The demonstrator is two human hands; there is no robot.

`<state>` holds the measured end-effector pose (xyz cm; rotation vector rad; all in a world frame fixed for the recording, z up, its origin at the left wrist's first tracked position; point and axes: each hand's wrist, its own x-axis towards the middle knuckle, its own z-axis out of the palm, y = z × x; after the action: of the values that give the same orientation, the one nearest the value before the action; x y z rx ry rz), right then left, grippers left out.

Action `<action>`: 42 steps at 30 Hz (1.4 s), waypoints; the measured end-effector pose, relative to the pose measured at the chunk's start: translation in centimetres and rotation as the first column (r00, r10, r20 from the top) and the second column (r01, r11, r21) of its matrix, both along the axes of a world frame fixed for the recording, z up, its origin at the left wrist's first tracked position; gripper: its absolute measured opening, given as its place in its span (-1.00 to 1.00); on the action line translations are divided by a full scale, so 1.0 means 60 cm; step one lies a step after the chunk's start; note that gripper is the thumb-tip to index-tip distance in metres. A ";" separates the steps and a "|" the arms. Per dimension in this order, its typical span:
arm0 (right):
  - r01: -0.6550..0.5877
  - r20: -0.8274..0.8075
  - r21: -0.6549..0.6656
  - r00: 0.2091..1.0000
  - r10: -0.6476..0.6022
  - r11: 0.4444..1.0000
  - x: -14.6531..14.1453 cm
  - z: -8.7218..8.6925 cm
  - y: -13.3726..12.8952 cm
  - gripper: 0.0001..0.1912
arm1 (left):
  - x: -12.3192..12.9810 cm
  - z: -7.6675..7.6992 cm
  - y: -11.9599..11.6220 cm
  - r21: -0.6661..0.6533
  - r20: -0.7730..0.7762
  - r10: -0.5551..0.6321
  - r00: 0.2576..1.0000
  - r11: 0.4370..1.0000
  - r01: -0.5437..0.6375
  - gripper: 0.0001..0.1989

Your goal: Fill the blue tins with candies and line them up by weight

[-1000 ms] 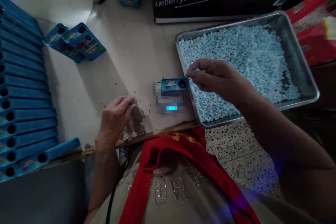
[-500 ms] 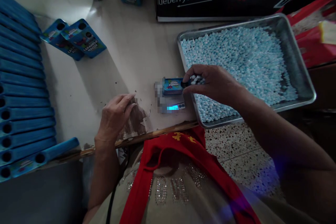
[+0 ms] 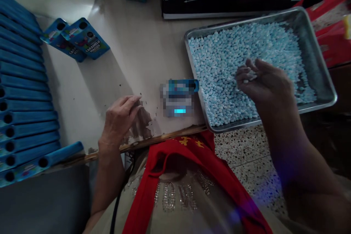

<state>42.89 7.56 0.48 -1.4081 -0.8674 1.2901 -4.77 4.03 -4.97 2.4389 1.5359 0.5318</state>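
Fingers on the right hand [image 3: 270,84], seen from the head view, are curled in around a few pale sweets [image 3: 249,74], and there they are, over the metal tray [image 3: 315,53]! Below and around those fingers spreads a thick layer of blue and white sweets [image 3: 222,76]. Off to their left, just beside the tray, lies a small blue box [image 3: 175,87], by a little device [image 3: 179,111] with a glowing display; the patch is too blurred to tell how they touch. Further left, the left hand [image 3: 116,119] keeps its fingers bent together, thumb slightly apart, gripping nothing, near the table edge; contact, I cannot tell. Beyond those fingertips, two blue boxes [image 3: 91,40] overlap, and a row of blue boxes [image 3: 27,117] lines up left of the wrist.
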 end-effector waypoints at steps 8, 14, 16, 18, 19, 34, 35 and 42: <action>-0.077 -0.210 -0.187 0.977 0.037 0.979 -0.046 0.000 -0.048 -0.80 | 0.062 0.054 0.001 0.034 0.028 -0.063 0.998 0.998 0.062 -0.69; -0.128 -0.357 -0.195 0.933 0.051 0.973 -0.062 0.021 -0.034 -0.70 | 0.078 0.072 -0.016 0.146 0.103 -0.082 0.991 0.987 0.067 -0.61; -0.166 -0.361 -0.172 0.928 0.094 0.971 -0.064 0.019 -0.029 -0.65 | 0.083 0.074 -0.017 0.148 0.112 -0.089 0.990 0.986 0.072 -0.59; -0.187 -0.365 -0.139 0.923 0.126 0.972 -0.071 0.019 -0.027 -0.62 | 0.091 0.078 -0.013 0.129 0.113 -0.082 0.990 0.989 0.067 -0.60; -0.192 -0.366 -0.129 0.921 0.133 0.973 -0.075 0.020 -0.026 -0.63 | 0.095 0.080 -0.010 0.120 0.116 -0.076 0.990 0.991 0.062 -0.61; -0.122 -0.223 -0.079 0.969 0.102 0.989 -0.049 0.033 -0.020 -0.65 | 0.183 0.057 0.056 -0.031 0.437 -0.081 0.896 0.994 0.105 -0.12; -0.113 -0.189 -0.059 0.977 0.100 0.992 -0.044 0.034 -0.020 -0.67 | 0.190 0.049 0.059 -0.065 0.489 -0.066 0.870 0.991 0.112 -0.11; -0.172 0.632 0.234 0.775 -0.015 0.957 -0.035 0.032 -0.026 -0.88 | 0.229 0.014 0.069 -0.232 0.666 -0.026 0.745 0.942 0.241 -0.49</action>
<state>40.81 6.00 2.42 -1.6012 -1.5134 0.6898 8.94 8.17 -4.12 1.8078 1.0308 0.9223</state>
